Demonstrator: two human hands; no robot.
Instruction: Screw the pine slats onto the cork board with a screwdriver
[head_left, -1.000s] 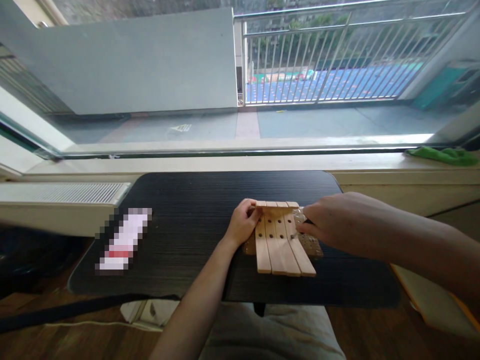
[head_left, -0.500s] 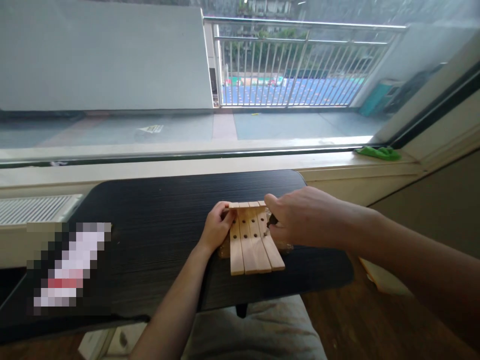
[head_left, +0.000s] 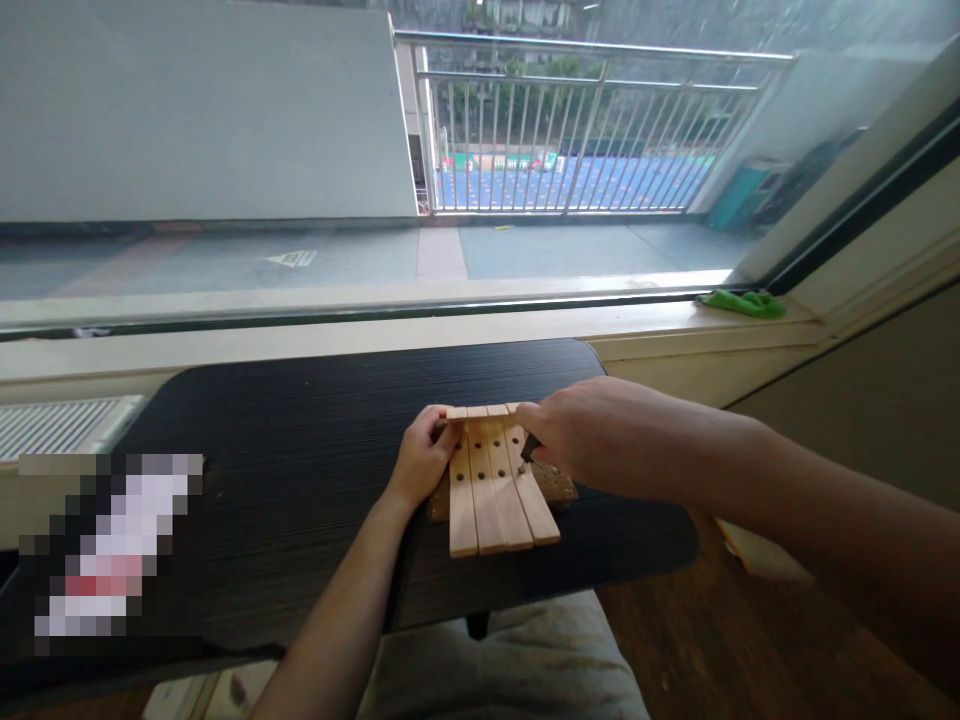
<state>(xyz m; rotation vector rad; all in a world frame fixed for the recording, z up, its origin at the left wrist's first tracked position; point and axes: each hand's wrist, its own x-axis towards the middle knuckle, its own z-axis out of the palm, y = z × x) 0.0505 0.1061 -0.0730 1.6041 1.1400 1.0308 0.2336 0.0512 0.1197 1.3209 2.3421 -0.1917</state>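
A small pale wooden slatted piece (head_left: 504, 515) with rows of dark holes and a raised strip along its far edge sits at the front of the black table. My left hand (head_left: 424, 455) is closed around its far left corner, thumb on the near side of the raised strip. Over the right-hand slat, my right hand (head_left: 577, 430) pinches a short dark tool (head_left: 529, 447) whose kind I cannot make out. Its lower end is by a small metal fastener (head_left: 523, 469) in that slat. Under the slats, a brown piece with small holes (head_left: 559, 486) shows on the right.
The black table (head_left: 300, 480) stands against a window sill (head_left: 300, 345). A blurred-out patch (head_left: 124, 545) covers something at the table's left. On the sill lies a green cloth-like thing (head_left: 746, 303). A white radiator (head_left: 67, 425) is at the left, beyond the table's edge.
The whole view has shifted slightly, so everything appears a little further left. Both hands keep nearly the same places on the wooden piece, and the dark tool is still at the right-hand slat.
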